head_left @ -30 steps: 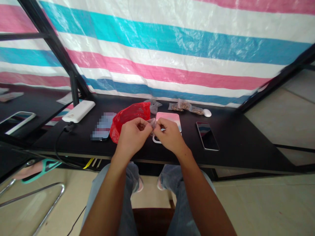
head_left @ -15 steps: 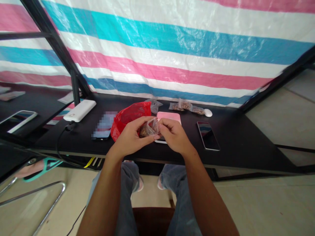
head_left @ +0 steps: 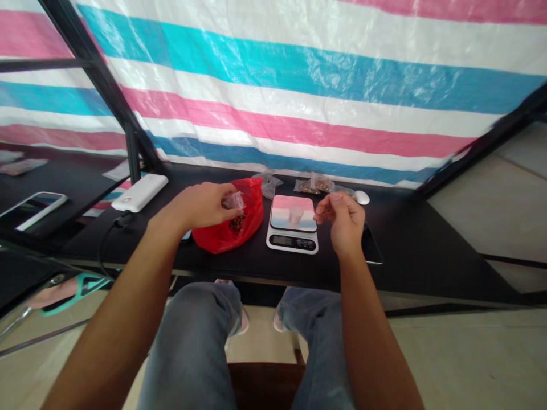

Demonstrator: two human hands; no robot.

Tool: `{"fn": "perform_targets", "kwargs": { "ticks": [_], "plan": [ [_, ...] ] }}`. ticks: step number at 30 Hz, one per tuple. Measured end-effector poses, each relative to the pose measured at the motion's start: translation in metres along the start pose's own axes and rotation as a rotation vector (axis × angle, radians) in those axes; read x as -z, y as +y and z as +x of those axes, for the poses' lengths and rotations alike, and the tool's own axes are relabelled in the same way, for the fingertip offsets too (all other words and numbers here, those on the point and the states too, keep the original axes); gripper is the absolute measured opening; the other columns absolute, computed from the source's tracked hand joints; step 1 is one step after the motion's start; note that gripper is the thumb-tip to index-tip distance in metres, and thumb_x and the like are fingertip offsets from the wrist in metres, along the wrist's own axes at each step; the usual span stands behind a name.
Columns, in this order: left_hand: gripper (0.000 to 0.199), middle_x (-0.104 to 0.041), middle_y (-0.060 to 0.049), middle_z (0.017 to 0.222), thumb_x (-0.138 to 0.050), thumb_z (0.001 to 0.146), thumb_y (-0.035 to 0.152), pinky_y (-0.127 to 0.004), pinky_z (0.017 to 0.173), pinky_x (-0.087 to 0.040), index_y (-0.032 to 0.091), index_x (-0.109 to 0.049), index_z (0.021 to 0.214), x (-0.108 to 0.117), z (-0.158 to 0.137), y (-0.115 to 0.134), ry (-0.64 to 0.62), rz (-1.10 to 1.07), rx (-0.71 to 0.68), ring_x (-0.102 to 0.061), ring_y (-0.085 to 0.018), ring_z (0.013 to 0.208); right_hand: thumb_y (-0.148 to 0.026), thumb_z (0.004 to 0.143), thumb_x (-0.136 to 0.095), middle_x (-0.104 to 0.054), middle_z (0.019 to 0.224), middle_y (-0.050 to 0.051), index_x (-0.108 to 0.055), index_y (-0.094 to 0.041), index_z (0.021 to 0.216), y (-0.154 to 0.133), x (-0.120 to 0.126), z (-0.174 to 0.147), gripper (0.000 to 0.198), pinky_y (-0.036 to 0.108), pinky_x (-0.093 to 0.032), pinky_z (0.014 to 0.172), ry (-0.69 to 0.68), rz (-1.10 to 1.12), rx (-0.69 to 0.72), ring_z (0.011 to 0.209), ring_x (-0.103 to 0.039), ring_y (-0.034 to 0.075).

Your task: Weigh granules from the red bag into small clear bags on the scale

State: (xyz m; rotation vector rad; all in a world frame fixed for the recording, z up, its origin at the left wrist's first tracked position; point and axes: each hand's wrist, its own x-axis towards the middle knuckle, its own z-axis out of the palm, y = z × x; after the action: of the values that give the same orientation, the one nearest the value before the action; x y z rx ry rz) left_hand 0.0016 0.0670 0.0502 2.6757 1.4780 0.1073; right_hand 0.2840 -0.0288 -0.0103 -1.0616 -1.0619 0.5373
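My left hand [head_left: 205,204] is closed on a small clear plastic bag [head_left: 234,200] and hangs over the mouth of a red plastic bag [head_left: 252,222]. Small brown pieces [head_left: 236,223] lie inside the red bag. My right hand [head_left: 344,219] is at the right side of a digital kitchen scale [head_left: 273,239], its fingers curled in; whatever they may hold is hidden. A small translucent cup [head_left: 296,215] rests on the scale's striped platform.
Behind the scale lie several filled clear bags [head_left: 322,182], beside a round white object [head_left: 362,197]. More clear plastic [head_left: 269,185] sits behind the red bag. A phone [head_left: 372,247] is partly under my right hand. A white power bank [head_left: 140,192] with a cable lies left.
My hands were together around the small plastic bag. The left has moved left with it over the red bag; the right has moved right, uncovering the scale and cup.
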Motion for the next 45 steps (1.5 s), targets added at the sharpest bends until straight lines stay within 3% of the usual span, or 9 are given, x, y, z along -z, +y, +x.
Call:
{"fn": "perform_targets", "kwargs": {
  "ticks": [5,11,16,21,27,34,39,42,45],
  "plan": [
    [0.051,-0.081,-0.014,0.112,-0.064,0.084,0.058,-0.038,0.082,-0.052,0.025,-0.076,0.121,0.008,0.026,-0.001,-0.192,0.295,-0.05,-0.076,-0.035,0.098,-0.061,0.091,-0.067,-0.063,0.062,0.0,-0.062,-0.022,0.069,0.007,-0.003,-0.001,0.045,0.025,-0.044,0.048,-0.032,-0.02,-0.021,0.052,-0.057,0.012],
    [0.051,-0.08,-0.014,0.104,-0.074,0.08,0.053,-0.039,0.09,-0.05,0.021,-0.078,0.119,0.014,0.029,0.007,-0.09,0.343,-0.18,-0.074,-0.035,0.1,-0.06,0.093,-0.067,-0.064,0.063,0.0,-0.064,-0.022,0.07,0.011,-0.007,-0.005,0.044,0.025,-0.044,0.049,-0.102,-0.07,-0.011,0.053,-0.056,0.012],
    [0.031,-0.081,-0.014,0.099,-0.073,0.082,0.044,-0.04,0.085,-0.049,0.022,-0.081,0.102,0.019,0.037,0.009,-0.154,0.44,-0.197,-0.074,-0.035,0.099,-0.062,0.092,-0.066,-0.064,0.061,0.0,-0.062,-0.022,0.07,0.008,-0.012,-0.007,0.046,0.026,-0.044,0.051,-0.143,-0.116,-0.026,0.053,-0.055,0.013],
    [0.047,-0.08,-0.017,0.108,-0.077,0.077,0.043,-0.04,0.081,-0.049,0.021,-0.078,0.119,0.017,0.04,0.01,-0.17,0.496,-0.289,-0.075,-0.037,0.098,-0.062,0.093,-0.065,-0.064,0.062,0.0,-0.062,-0.022,0.07,0.005,-0.015,-0.009,0.047,0.026,-0.044,0.052,-0.184,-0.13,-0.02,0.054,-0.056,0.013],
    [0.034,-0.081,-0.019,0.107,-0.071,0.085,0.043,-0.039,0.087,-0.049,0.017,-0.082,0.104,0.021,0.038,0.019,-0.234,0.525,-0.284,-0.075,-0.035,0.102,-0.057,0.095,-0.062,-0.063,0.065,-0.001,-0.062,-0.022,0.072,0.006,-0.022,-0.013,0.041,0.027,-0.047,0.056,-0.231,-0.159,-0.025,0.055,-0.055,0.013],
    [0.05,-0.08,-0.012,0.118,-0.083,0.074,0.04,-0.036,0.093,-0.05,0.026,-0.079,0.121,0.019,0.037,0.022,-0.235,0.493,-0.297,-0.073,-0.032,0.109,-0.033,0.099,-0.057,-0.076,0.104,0.007,-0.072,-0.021,0.113,0.014,-0.066,-0.037,0.024,0.03,-0.052,0.072,-0.511,-0.391,0.125,0.084,-0.068,0.018],
    [0.03,-0.08,-0.016,0.116,-0.065,0.09,0.032,-0.039,0.094,-0.05,0.021,-0.082,0.112,0.018,0.034,0.018,-0.199,0.425,-0.288,-0.074,-0.033,0.107,-0.017,0.097,-0.052,-0.075,0.126,0.012,-0.07,-0.016,0.131,0.016,-0.086,-0.048,0.038,0.039,-0.05,0.101,-0.696,-0.64,0.257,0.109,-0.065,0.024],
    [0.027,-0.08,-0.016,0.112,-0.061,0.093,0.03,-0.04,0.097,-0.049,0.019,-0.083,0.104,0.02,0.033,0.016,-0.19,0.409,-0.26,-0.073,-0.033,0.108,-0.016,0.094,-0.056,-0.076,0.126,0.012,-0.07,-0.015,0.136,0.014,-0.088,-0.05,0.045,0.045,-0.046,0.106,-0.807,-0.829,0.353,0.115,-0.058,0.03],
    [0.034,-0.077,-0.015,0.125,-0.071,0.083,0.023,-0.036,0.098,-0.049,0.019,-0.08,0.115,0.02,0.031,0.013,-0.208,0.442,-0.29,-0.071,-0.032,0.115,-0.022,0.095,-0.058,-0.074,0.12,0.013,-0.074,-0.019,0.133,0.012,-0.088,-0.05,0.042,0.046,-0.047,0.101,-0.827,-0.97,0.334,0.112,-0.058,0.031]
  ]
}}
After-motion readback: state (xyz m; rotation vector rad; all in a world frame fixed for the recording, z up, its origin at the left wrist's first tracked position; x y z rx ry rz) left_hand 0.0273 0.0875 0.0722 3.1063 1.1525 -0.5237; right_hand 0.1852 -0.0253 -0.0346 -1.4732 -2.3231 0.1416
